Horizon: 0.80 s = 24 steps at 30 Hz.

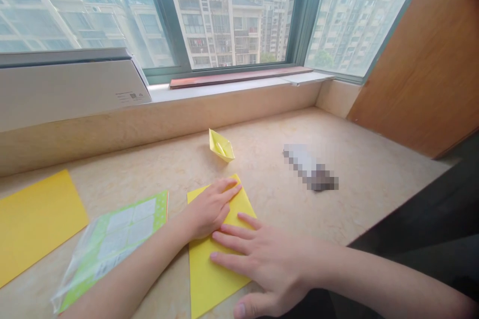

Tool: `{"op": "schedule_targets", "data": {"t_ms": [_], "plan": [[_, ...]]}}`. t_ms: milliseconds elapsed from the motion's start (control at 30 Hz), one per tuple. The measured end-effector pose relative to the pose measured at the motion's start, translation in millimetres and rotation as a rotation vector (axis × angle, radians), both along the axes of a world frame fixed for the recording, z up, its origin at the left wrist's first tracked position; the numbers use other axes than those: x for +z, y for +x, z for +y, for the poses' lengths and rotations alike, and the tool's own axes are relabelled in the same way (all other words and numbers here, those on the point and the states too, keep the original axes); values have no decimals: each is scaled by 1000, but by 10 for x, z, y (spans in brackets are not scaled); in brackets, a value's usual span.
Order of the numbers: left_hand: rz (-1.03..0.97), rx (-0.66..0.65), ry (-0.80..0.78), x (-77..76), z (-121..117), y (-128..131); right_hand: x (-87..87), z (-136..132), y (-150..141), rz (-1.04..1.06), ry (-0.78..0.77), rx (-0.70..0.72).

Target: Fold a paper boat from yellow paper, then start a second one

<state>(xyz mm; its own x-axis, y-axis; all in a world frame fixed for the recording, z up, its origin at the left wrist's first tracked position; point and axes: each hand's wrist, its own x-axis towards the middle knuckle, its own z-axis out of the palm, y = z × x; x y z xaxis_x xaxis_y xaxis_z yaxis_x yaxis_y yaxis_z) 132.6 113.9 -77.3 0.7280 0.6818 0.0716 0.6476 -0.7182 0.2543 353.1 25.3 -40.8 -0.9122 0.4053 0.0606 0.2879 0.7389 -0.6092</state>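
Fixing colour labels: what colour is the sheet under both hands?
The sheet is plain yellow; best seen in the head view.

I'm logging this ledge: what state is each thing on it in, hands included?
Yellow paper: lying flat
Left hand: open, palm down on it
Right hand: open, spread on it too
Paper boat: folded
Green packet: flat, in clear plastic
Orange-yellow sheet: lying flat
Pixelated item: too obscured to tell
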Motion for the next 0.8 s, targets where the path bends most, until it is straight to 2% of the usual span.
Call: {"op": "schedule_targets", "data": {"t_ms": [233, 333, 400, 500, 633, 700, 800], "plan": [[77, -13, -66, 39, 51, 2, -4, 64, 36, 38, -48, 36], [87, -5, -56, 43, 44, -16, 63, 108, 155, 90, -127, 66], [86, -9, -49, 54, 31, -27, 128, 111, 278, 157, -134, 7], [87, -8, -43, 83, 11, -27, 198, 79, 454, 164, -35, -160], [96, 0, -45, 127, -10, -4, 145, 162, 695, 78, 201, -261], [83, 4, -38, 141, -15, 1, 73, 347, 917, 45, 339, -342], [70, 5, -20, 147, -13, -9, -37, 775, 1387, 38, 484, -633]]}}
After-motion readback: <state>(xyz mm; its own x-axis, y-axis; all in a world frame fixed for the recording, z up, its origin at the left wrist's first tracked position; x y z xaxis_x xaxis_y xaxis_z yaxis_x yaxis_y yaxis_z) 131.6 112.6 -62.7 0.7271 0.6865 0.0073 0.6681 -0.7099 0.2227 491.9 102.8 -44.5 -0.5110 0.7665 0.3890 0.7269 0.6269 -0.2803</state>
